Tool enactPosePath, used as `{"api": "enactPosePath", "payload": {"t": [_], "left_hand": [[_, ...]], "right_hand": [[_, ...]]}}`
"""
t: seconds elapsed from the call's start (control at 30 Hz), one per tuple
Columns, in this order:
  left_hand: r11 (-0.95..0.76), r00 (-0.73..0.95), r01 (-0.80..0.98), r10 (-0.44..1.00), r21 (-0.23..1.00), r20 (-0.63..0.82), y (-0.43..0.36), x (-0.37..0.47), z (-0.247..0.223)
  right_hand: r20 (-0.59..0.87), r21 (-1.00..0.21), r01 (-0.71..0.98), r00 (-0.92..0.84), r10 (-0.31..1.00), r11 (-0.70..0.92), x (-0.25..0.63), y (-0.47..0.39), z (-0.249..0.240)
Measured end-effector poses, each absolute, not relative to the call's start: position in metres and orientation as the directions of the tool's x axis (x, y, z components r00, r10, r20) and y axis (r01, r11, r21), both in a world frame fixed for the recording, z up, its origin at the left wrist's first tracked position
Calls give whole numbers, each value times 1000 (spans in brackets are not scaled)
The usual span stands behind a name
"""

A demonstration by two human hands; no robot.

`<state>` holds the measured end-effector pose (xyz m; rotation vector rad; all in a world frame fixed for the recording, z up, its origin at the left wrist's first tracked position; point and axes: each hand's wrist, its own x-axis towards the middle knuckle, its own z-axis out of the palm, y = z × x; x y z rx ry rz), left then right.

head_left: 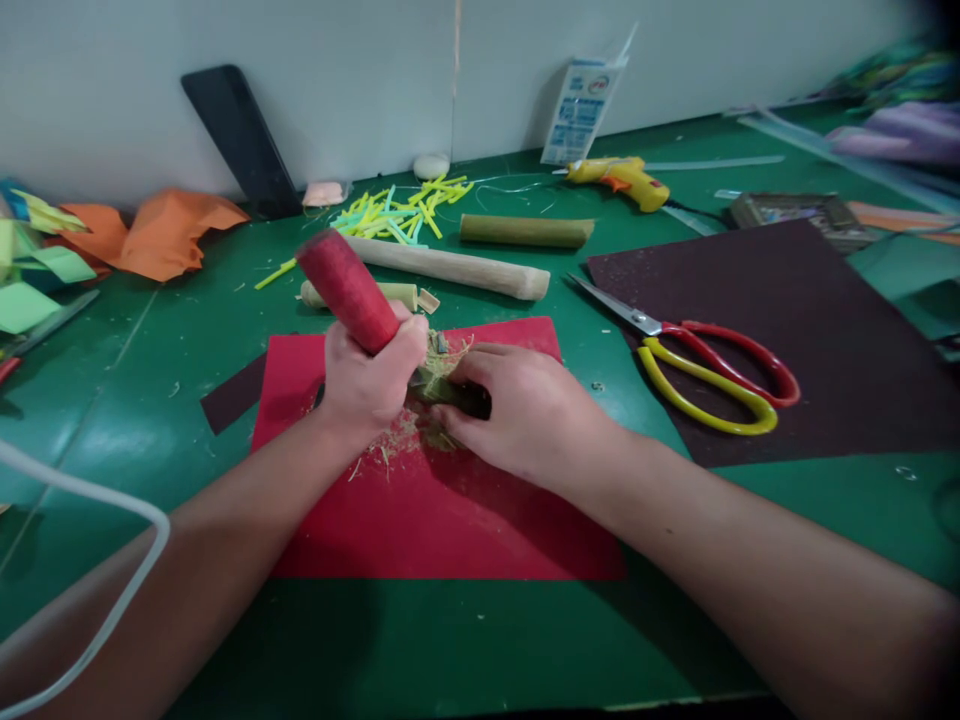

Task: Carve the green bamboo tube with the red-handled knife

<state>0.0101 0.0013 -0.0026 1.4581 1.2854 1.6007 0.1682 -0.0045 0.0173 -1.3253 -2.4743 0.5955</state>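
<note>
My left hand (375,375) is closed round a tool with a thick red cylindrical handle (351,290). The handle leans up and to the left; the working end is mostly hidden, so its kind cannot be told. My right hand (521,405) pinches a short dark green piece of bamboo (461,398), its open end towards the fingers. The tool's lower end meets or nearly meets the bamboo. Pale shavings (401,435) lie round both hands on a red sheet (450,530).
Scissors (697,370) rest on a dark brown sheet (825,400) at right. Beyond my hands lie a pale stick (457,270), bamboo tubes (525,231) and cut yellow-green strips (405,210). A yellow glue gun (622,182) and a phone (240,140) are near the wall. A white cable (157,540) crosses the lower left.
</note>
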Motion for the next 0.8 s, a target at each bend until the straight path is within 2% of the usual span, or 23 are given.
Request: {"api": "enactPosePath", "payload": {"t": [0.57,0.8], "left_hand": [[-422,-146,241,874,874,463,-1,12,-5],[-441,-136,236,867,866,479,-3,13,-7]], "right_hand": [[66,-458,747,-511,857,481,169,-5,14],[44,-514,721,-520,853,466,168,-4,17]]}}
